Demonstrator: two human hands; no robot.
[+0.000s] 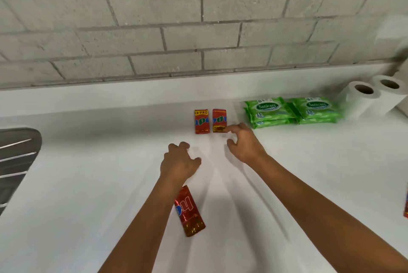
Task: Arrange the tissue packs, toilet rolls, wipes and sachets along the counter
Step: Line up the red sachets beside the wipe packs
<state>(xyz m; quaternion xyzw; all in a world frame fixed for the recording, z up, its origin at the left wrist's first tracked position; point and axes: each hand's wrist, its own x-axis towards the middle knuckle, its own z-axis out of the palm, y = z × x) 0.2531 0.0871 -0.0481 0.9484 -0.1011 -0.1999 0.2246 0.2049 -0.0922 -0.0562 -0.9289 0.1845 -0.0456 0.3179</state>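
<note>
Now 3 sachets (201,121), 2 rolls (362,96), 4 wipes pks (268,108)

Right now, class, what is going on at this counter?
A person is lining goods along the white counter. Two red sachets lie side by side near the wall; the right hand hovers by the right one. The left hand holds nothing. A third sachet lies loose nearer. Wipes and rolls stand further right.
</note>
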